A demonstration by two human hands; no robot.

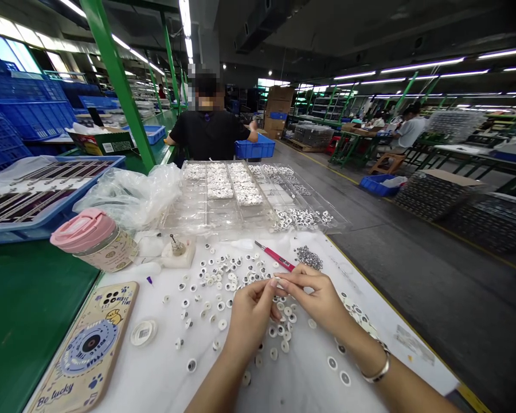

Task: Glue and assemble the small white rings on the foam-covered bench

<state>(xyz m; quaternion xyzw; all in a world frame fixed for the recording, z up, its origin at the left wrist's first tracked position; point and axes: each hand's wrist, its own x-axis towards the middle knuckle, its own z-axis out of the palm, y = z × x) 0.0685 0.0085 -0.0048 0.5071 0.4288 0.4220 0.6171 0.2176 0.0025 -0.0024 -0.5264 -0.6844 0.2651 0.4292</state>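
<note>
My left hand [250,314] and my right hand [316,295] meet over the white work surface, thumbs and fingers pinched together. Between the fingertips a bit of a small white round part [278,279] shows; most of it is covered. Below and around both hands lie many loose white round parts [230,276], several with dark centres. A red pen-like tool [279,258] with a dark tip lies just beyond my right hand. Next to it sits a heap of small metal pieces [308,257]. Flat white rings with dark middles [344,378] lie beneath my right forearm.
Clear compartment trays [223,215] holding white parts stand at the back. To the left are a phone [86,350], a pink-lidded cup [98,241], a white block with a metal pin [178,252] and a blue crate [60,221]. A person [208,135] sits ahead.
</note>
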